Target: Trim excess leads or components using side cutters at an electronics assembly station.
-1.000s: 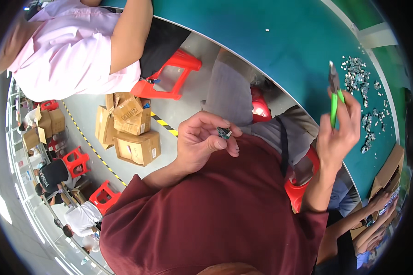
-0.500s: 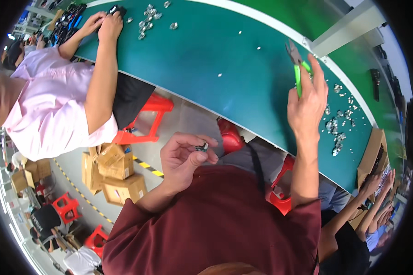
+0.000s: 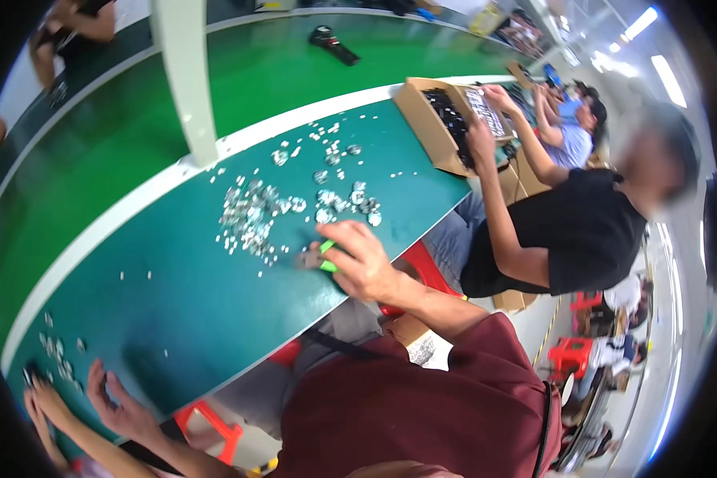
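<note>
My right hand is wrapped round a pair of cutting pliers with green handles. Their blurred jaws point left, over the table beside scattered small metal parts. Far to the left, my left hand hovers over the table's near edge with its fingers apart, and nothing shows in it. Close to it lies a smaller group of shiny parts. Another cluster of round metal parts sits just beyond my right hand.
The green tabletop has a white rim and a white post at its far side. An open cardboard box of black pieces stands at the right, by a co-worker in black. Another person's hands work at the far left.
The view has swung to the right. My left hand held a small metal part near my body; now it is open out to the left. The pliers remain in my right hand, now near the parts.
</note>
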A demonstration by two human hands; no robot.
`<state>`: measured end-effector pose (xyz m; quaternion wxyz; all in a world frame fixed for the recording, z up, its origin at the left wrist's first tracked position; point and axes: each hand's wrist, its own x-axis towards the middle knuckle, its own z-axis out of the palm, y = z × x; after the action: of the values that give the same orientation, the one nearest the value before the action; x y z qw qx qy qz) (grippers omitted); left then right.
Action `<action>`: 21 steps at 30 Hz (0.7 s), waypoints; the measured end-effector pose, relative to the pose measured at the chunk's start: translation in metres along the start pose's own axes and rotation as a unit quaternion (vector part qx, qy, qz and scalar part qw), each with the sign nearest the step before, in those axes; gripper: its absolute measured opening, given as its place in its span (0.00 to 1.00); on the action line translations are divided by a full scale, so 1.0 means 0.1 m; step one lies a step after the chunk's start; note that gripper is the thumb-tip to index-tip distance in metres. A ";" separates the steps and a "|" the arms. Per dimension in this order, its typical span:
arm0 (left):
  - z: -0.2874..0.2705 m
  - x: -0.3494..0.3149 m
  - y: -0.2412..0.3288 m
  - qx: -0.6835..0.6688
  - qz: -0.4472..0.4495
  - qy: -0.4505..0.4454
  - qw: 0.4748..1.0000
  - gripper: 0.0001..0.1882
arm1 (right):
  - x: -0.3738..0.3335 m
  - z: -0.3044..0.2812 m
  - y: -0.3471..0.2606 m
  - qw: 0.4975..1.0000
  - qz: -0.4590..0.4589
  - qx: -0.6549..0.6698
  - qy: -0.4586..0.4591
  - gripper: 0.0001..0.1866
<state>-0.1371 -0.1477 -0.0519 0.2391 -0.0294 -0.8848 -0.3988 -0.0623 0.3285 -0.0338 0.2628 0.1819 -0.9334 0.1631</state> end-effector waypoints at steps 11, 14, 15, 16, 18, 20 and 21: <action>0.16 0.39 0.19 0.126 0.066 -0.057 0.988 0.18 | -0.12 0.00 -0.02 0.998 0.028 -0.051 -0.036 0.15; 0.15 0.41 0.08 0.105 0.101 -0.043 0.988 0.18 | -0.11 0.01 -0.02 0.998 0.029 -0.049 -0.035 0.15; 0.14 0.42 0.04 0.137 0.115 -0.048 0.983 0.18 | -0.12 0.03 -0.02 0.998 0.029 -0.048 -0.024 0.15; 0.14 0.43 0.03 0.130 0.125 -0.045 0.983 0.18 | -0.12 0.03 -0.02 0.998 0.028 -0.048 -0.022 0.16; 0.12 0.41 -0.02 0.195 0.169 -0.048 0.965 0.18 | -0.07 0.00 -0.05 0.998 0.021 -0.055 -0.016 0.15; 0.14 0.38 -0.26 0.134 0.196 -0.008 0.971 0.18 | -0.11 0.01 -0.04 0.998 0.016 -0.055 -0.012 0.16; 0.16 0.38 -0.22 0.157 0.175 -0.005 0.972 0.18 | -0.13 0.01 -0.03 0.998 0.015 -0.053 -0.010 0.17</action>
<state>-0.1824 -0.1563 -0.0588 0.3021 -0.1475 -0.9189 -0.2064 -0.0509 0.3291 -0.0412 0.2601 0.1557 -0.9460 0.1151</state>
